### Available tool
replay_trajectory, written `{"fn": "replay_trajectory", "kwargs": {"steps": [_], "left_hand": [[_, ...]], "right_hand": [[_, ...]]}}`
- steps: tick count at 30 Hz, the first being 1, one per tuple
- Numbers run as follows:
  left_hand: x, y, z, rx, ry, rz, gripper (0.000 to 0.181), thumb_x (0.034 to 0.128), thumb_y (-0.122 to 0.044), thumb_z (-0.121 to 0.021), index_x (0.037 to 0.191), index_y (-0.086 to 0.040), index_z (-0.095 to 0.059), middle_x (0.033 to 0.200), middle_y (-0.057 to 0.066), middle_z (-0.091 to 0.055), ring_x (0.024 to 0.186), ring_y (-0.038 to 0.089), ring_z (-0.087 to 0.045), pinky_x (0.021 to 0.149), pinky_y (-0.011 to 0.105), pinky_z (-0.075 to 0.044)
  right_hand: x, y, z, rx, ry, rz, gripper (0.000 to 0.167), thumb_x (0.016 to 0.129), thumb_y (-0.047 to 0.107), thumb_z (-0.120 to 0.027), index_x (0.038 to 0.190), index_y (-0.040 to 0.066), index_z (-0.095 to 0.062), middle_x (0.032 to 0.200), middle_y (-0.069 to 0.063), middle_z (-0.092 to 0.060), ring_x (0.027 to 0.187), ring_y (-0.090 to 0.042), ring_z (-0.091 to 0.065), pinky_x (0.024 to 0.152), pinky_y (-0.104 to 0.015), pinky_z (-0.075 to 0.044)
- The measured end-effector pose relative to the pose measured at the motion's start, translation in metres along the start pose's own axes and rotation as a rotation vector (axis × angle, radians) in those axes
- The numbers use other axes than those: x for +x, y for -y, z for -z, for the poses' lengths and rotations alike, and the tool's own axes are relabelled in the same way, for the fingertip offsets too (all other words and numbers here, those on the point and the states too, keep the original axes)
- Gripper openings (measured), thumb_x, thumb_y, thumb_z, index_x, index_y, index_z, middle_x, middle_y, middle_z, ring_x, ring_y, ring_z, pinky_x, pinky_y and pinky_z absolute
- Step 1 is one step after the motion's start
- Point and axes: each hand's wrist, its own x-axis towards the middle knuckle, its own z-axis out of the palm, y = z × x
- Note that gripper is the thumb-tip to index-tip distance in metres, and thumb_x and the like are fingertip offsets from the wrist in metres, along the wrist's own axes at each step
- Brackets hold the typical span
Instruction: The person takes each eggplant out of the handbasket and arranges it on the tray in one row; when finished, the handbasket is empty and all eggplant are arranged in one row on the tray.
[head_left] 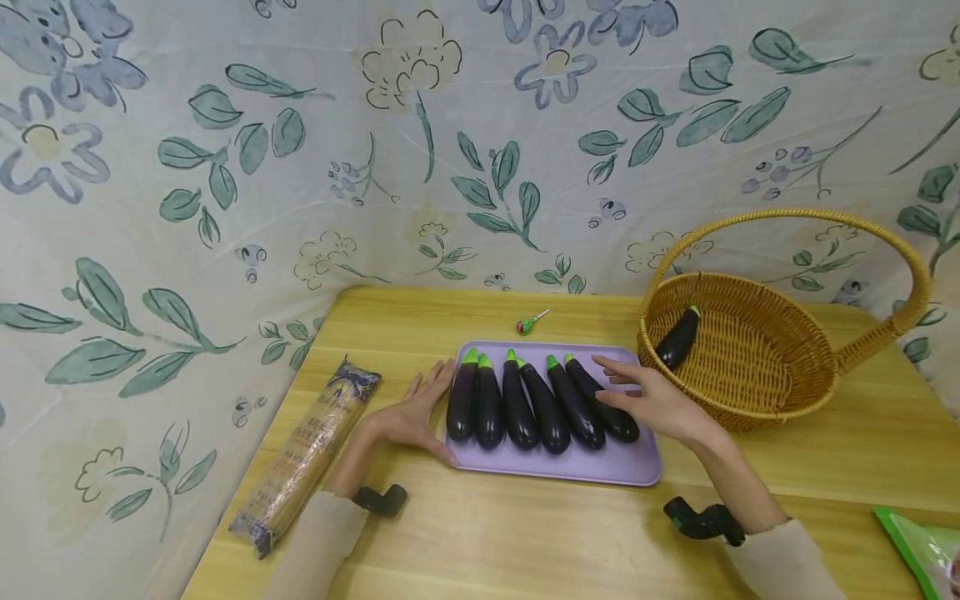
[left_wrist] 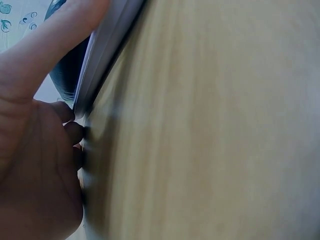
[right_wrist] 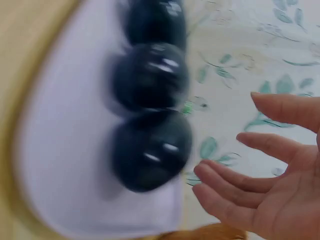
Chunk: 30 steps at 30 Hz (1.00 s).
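Several dark eggplants (head_left: 517, 408) with green stem ends lie side by side on a light purple tray (head_left: 637, 467). My left hand (head_left: 411, 417) is at the tray's left edge, thumb and fingers spread along it; in the left wrist view the thumb lies against the tray's rim (left_wrist: 102, 50). Over the tray's right end hovers my right hand (head_left: 660, 404), its fingers extended toward the rightmost eggplant (head_left: 611, 412). The right wrist view shows that hand (right_wrist: 265, 185) holding nothing, apart from the nearest eggplant (right_wrist: 152, 150).
A wicker basket (head_left: 750, 408) with a tall handle stands right of the tray, one eggplant (head_left: 678, 340) inside. A lollipop (head_left: 527, 323) lies behind the tray. Left is a long clear packet (head_left: 307, 454), apparently noodles. A green-edged bag (head_left: 918, 550) sits at the lower right.
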Motion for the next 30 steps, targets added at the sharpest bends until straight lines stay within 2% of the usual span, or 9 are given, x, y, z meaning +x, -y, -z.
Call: {"fn": "replay_trajectory", "kwargs": {"steps": [3,7,9,12,14,17,22,30], "left_hand": [[0.0,-0.001,0.0,-0.001,0.0,-0.003,0.154,0.0645,-0.048,-0.097,0.165,-0.009,0.013,0.173,0.015,0.017,0.161,0.032,0.018,0.13,0.059,0.013],[0.0,-0.001,0.001,-0.001,-0.001,-0.003,0.154,0.0645,-0.048,-0.097,0.165,-0.009,0.013,0.173,0.015,0.017,0.161,0.032,0.018,0.129,0.059,0.013],[0.0,-0.001,0.001,-0.005,0.002,-0.001,0.154,0.0648,-0.047,-0.097,0.165,-0.009,0.013,0.173,0.015,0.017,0.161,0.031,0.019,0.129,0.059,0.013],[-0.001,-0.002,0.001,-0.012,0.006,0.0,0.153,0.0654,-0.047,-0.097,0.165,-0.01,0.014,0.173,0.015,0.017,0.161,0.031,0.019,0.129,0.059,0.014],[-0.001,-0.002,0.001,-0.015,0.006,-0.001,0.153,0.0655,-0.047,-0.097,0.165,-0.01,0.014,0.173,0.015,0.017,0.161,0.031,0.019,0.129,0.059,0.014],[-0.001,-0.002,0.001,-0.007,0.005,-0.003,0.153,0.0655,-0.048,-0.096,0.165,-0.01,0.013,0.173,0.016,0.016,0.161,0.032,0.018,0.129,0.059,0.014],[-0.001,-0.002,0.001,0.004,0.004,-0.007,0.153,0.0654,-0.048,-0.096,0.165,-0.009,0.013,0.173,0.016,0.016,0.161,0.032,0.018,0.129,0.059,0.013],[-0.001,-0.002,0.001,-0.007,-0.001,-0.013,0.154,0.0647,-0.046,-0.097,0.165,-0.008,0.012,0.174,0.015,0.015,0.161,0.032,0.017,0.129,0.06,0.012]], "right_hand": [[-0.005,0.007,0.013,0.011,-0.022,-0.006,0.064,0.105,0.027,-0.062,0.159,0.004,-0.038,0.157,-0.027,-0.046,0.14,-0.047,-0.05,0.11,-0.056,-0.051],[-0.012,0.01,0.032,0.0,-0.064,-0.041,0.061,0.107,0.032,-0.058,0.16,0.01,-0.039,0.151,-0.023,-0.055,0.135,-0.039,-0.057,0.1,-0.031,-0.056],[-0.014,0.009,0.042,0.0,-0.086,-0.062,0.06,0.108,0.035,-0.055,0.161,0.012,-0.038,0.149,-0.022,-0.057,0.134,-0.037,-0.056,0.099,-0.029,-0.054],[-0.016,0.006,0.056,0.013,-0.123,-0.116,0.065,0.108,0.043,-0.052,0.163,0.014,-0.034,0.15,-0.022,-0.054,0.137,-0.039,-0.051,0.105,-0.042,-0.05],[-0.017,0.003,0.065,0.036,-0.147,-0.15,0.069,0.108,0.047,-0.051,0.164,0.014,-0.029,0.152,-0.025,-0.049,0.14,-0.043,-0.045,0.109,-0.058,-0.045],[-0.016,-0.004,0.074,0.058,-0.191,-0.212,0.075,0.107,0.051,-0.049,0.166,0.014,-0.021,0.157,-0.03,-0.039,0.146,-0.051,-0.034,0.113,-0.072,-0.035],[-0.009,-0.024,0.084,0.035,-0.24,-0.312,0.081,0.107,0.053,-0.045,0.167,0.013,-0.009,0.16,-0.04,-0.026,0.146,-0.061,-0.026,0.111,-0.08,-0.029],[0.005,-0.049,0.09,-0.005,-0.256,-0.432,0.089,0.106,0.055,-0.044,0.166,0.009,0.003,0.161,-0.045,-0.019,0.143,-0.064,-0.026,0.112,-0.078,-0.032]]}}
